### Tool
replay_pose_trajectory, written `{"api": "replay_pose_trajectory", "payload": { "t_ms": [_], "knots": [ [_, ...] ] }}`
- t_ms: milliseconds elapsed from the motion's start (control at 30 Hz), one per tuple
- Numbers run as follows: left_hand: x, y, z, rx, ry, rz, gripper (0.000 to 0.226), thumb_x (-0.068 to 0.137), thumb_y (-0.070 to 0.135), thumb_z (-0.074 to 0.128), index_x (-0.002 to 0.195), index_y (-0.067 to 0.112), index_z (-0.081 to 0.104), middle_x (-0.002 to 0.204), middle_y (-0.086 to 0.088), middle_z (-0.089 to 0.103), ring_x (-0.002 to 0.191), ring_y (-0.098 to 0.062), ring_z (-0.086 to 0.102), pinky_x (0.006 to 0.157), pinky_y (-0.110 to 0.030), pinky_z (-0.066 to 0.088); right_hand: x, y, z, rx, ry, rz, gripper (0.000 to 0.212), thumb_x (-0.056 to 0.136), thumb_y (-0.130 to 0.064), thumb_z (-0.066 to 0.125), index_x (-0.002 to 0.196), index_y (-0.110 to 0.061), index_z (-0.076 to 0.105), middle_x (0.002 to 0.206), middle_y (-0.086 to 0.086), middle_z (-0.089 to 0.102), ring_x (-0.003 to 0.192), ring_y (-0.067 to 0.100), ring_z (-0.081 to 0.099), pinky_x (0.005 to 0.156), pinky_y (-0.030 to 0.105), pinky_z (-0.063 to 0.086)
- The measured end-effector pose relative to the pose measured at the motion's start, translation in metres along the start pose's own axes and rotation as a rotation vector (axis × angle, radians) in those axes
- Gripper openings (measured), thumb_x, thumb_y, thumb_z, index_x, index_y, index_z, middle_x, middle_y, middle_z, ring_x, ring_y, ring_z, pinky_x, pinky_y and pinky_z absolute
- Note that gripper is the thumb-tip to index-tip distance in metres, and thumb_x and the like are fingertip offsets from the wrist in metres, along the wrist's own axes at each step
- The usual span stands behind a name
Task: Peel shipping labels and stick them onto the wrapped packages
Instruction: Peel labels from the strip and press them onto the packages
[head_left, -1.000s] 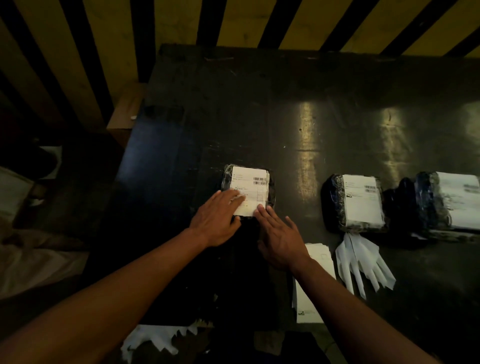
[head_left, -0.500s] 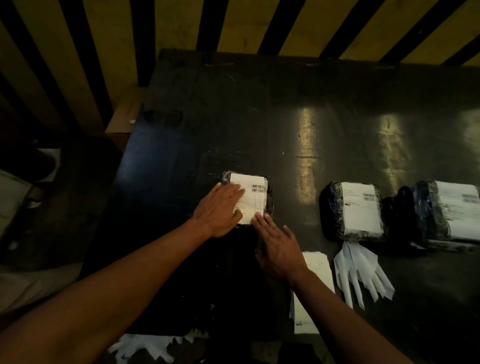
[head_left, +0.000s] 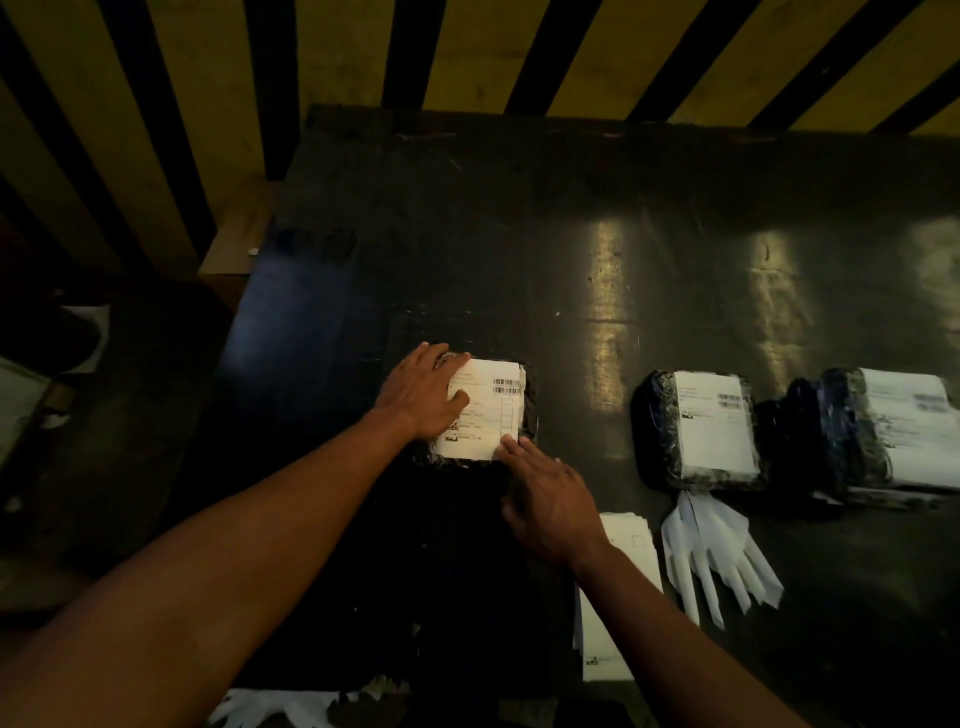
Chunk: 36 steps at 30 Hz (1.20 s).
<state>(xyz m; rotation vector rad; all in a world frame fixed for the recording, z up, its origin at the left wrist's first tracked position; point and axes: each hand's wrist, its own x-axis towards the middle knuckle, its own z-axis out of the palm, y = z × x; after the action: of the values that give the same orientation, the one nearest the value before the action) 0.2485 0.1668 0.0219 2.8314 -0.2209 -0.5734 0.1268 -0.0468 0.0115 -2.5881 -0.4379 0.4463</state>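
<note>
A: Since a second ago the left hand (head_left: 423, 397) has slid up the left side of the label (head_left: 485, 410); it now covers the upper-left corner, where before it lay on the lower-left. The right hand (head_left: 545, 496) has hardly shifted.

B: And the package (head_left: 527, 415) itself?

A: Same spot on the dark table (head_left: 519, 234), well to the left of the two labelled packages (head_left: 711, 431). Only its dark wrapped rim shows around the label.

B: How are the fingers?

A: Both hands lie flat, palms down, gripping nothing. The left fingers are held loosely together across the label's left half. The right fingertips (head_left: 511, 447) are slightly spread and touch the label's near-right corner.

B: So what does the next stroke turn on?

A: The label's long axis runs away from the person, toward the striped wall (head_left: 467, 52). The uncovered part is the right strip with the barcodes, just beyond the right fingertips. I'd judge the right hand nearer to it: a push forward along that edge would finish the pressing. The stack of unpeeled labels (head_left: 613, 623) sits near, under the right forearm, and the backing strips (head_left: 717, 556) lie just past it.
</note>
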Motion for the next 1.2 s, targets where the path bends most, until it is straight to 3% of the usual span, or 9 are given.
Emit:
{"api": "replay_pose_trajectory", "payload": {
  "t_ms": [67,133,200,300,400,467,667,1033,1200],
  "knots": [
    [-0.009,-0.006,0.002,-0.196,-0.034,-0.127,0.073,0.098,0.048,0.058,0.159,0.044,0.018,0.168,-0.007,0.012,0.152,-0.036,0.025,0.118,-0.058,0.035,0.006,0.001,-0.002,0.150,0.152,0.063,0.055,0.093,-0.029,0.065,0.145,-0.022,0.050,0.151,0.002,0.052,0.140,0.021,0.049,0.114,0.039,0.043],
    [-0.024,-0.013,0.010,-0.397,-0.039,-0.225,0.078,0.093,0.052,0.062,0.154,0.057,0.013,0.163,-0.011,0.024,0.142,-0.039,0.042,0.111,-0.061,0.043,0.016,0.002,-0.004,0.234,0.252,0.161,0.053,0.093,-0.034,0.066,0.142,-0.024,0.049,0.143,0.001,0.053,0.130,0.020,0.054,0.105,0.035,0.049],
    [-0.041,-0.017,0.022,-0.543,-0.041,-0.266,0.084,0.089,0.057,0.064,0.152,0.061,0.009,0.158,-0.010,0.039,0.140,-0.036,0.047,0.113,-0.060,0.041,0.029,0.002,-0.007,0.331,0.193,0.263,0.066,0.094,-0.037,0.067,0.152,-0.026,0.038,0.149,0.004,0.044,0.135,0.021,0.047,0.110,0.039,0.046],
    [-0.061,-0.009,0.035,-0.655,-0.040,-0.308,0.090,0.092,0.042,0.071,0.160,0.046,0.012,0.158,-0.004,0.046,0.143,-0.029,0.046,0.118,-0.049,0.038,0.047,0.003,-0.001,0.423,0.035,0.332,0.079,0.095,-0.042,0.065,0.161,-0.034,0.022,0.159,0.008,0.037,0.144,0.027,0.039,0.118,0.046,0.038],
    [-0.064,0.004,0.043,-0.680,0.026,-0.322,0.095,0.090,0.031,0.077,0.162,0.034,0.016,0.156,-0.004,0.049,0.141,-0.025,0.049,0.117,-0.044,0.040,0.059,0.011,0.009,0.462,0.049,0.374,0.083,0.088,-0.050,0.066,0.158,-0.040,0.024,0.155,0.010,0.045,0.142,0.032,0.044,0.115,0.051,0.042],
    [-0.060,0.010,0.042,-0.686,0.062,-0.334,0.096,0.087,0.030,0.080,0.162,0.030,0.020,0.155,-0.004,0.049,0.140,-0.026,0.049,0.116,-0.048,0.042,0.061,0.013,0.008,0.478,0.048,0.398,0.083,0.089,-0.043,0.072,0.158,-0.040,0.026,0.152,0.013,0.046,0.139,0.032,0.045,0.115,0.049,0.042],
    [-0.060,0.017,0.041,-0.663,0.153,-0.347,0.091,0.084,0.020,0.081,0.158,0.033,0.030,0.146,-0.008,0.055,0.134,-0.028,0.053,0.111,-0.050,0.046,0.058,0.022,0.005,0.633,0.104,0.389,0.078,0.089,-0.025,0.078,0.154,-0.036,0.038,0.147,0.010,0.046,0.134,0.025,0.049,0.106,0.028,0.039],
    [-0.063,0.035,0.026,-0.620,0.298,-0.280,0.081,0.087,0.023,0.079,0.155,0.036,0.038,0.126,-0.004,0.051,0.123,-0.026,0.055,0.107,-0.048,0.050,0.061,0.034,-0.002,0.875,0.164,0.340,0.074,0.081,-0.025,0.085,0.145,-0.034,0.050,0.150,-0.001,0.050,0.136,0.025,0.049,0.113,0.050,0.045],
    [-0.071,0.042,0.015,-0.546,0.324,-0.248,0.079,0.089,0.028,0.077,0.156,0.036,0.035,0.117,0.002,0.042,0.120,-0.022,0.048,0.106,-0.041,0.048,0.058,0.035,-0.003,0.959,0.164,0.318,0.073,0.080,-0.025,0.084,0.144,-0.034,0.051,0.148,-0.001,0.050,0.135,0.025,0.050,0.111,0.051,0.047]
  ]
}}
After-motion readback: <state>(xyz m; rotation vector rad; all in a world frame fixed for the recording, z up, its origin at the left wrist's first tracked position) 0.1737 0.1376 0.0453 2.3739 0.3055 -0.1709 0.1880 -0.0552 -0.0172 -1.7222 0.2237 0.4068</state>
